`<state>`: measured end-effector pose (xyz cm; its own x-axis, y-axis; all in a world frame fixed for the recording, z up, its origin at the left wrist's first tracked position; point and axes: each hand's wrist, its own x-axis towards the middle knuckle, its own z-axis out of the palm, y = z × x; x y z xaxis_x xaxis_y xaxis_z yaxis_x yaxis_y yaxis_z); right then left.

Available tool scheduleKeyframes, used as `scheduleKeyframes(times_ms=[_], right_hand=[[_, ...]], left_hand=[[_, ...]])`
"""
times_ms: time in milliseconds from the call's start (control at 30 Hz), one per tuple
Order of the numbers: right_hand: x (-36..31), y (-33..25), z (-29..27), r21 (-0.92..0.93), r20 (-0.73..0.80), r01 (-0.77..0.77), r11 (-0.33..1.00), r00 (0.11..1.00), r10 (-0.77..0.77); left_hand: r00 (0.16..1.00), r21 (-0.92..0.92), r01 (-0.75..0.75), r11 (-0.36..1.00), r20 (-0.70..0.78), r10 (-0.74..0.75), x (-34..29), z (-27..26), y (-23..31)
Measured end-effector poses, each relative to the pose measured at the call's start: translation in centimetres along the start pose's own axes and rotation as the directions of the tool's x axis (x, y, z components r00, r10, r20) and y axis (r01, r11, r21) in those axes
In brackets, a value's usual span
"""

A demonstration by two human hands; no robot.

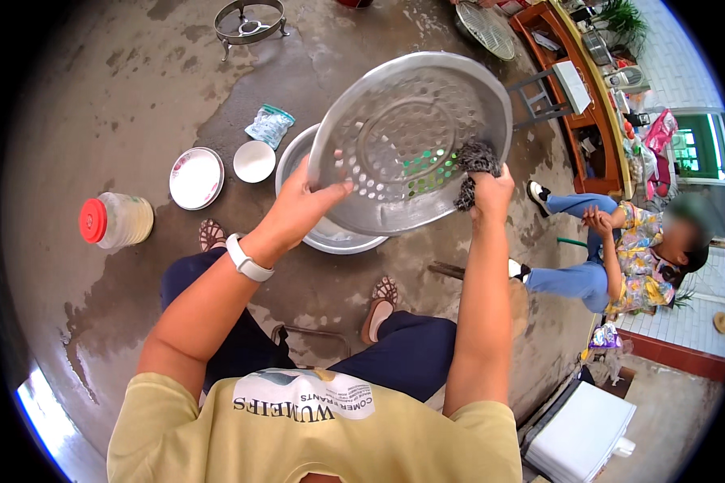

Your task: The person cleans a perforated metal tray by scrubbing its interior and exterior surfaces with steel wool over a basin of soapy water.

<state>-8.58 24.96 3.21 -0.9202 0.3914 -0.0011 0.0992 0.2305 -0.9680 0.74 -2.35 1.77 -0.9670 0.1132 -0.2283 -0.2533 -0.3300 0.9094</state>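
Observation:
A large round metal steamer tray (399,143), punched with many holes, is held tilted in front of me. My left hand (304,206) grips its left rim, thumb on the inner face and fingers behind it. A dark, curly scouring pad (477,156) is bunched in my right hand (492,191), pressed against the right side of the tray. Below the tray a metal basin (342,243) stands on the floor, mostly covered by it; its contents are largely hidden.
Left of the basin are a white bowl (254,162), stacked plates (196,179), a bag (270,126) and a red-lidded jar (117,220). A metal stand (250,22) lies beyond. At right sit another person (632,253), a grey stool (568,88) and a white box (580,431).

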Motion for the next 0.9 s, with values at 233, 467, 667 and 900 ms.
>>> scheduleKeyframes(times_ms=[233,467,667,900], right_hand=[[-2.6,3.4,-1.3,0.378,0.232,-0.328,0.866,0.939,0.254],[-3.5,0.1,-0.3,-0.547,-0.087,0.399,0.736,0.847,-0.524],[-3.4,0.8,-0.3,-0.559,0.325,0.741,0.372,0.609,-0.724],[-4.5,4.9,1.2,-0.709,0.326,0.564,0.423,0.794,-0.512]], left_hand=[[0.977,-0.121,0.16,0.98,0.159,-0.14,-0.6,1.8,-1.9],[0.966,-0.319,0.256,0.912,0.046,-0.255,-0.2,2.1,-1.9],[0.966,-0.345,0.248,0.905,0.017,-0.258,0.0,2.4,-1.9],[0.985,-0.192,0.112,0.975,-0.107,-0.134,0.8,1.6,-3.4]])
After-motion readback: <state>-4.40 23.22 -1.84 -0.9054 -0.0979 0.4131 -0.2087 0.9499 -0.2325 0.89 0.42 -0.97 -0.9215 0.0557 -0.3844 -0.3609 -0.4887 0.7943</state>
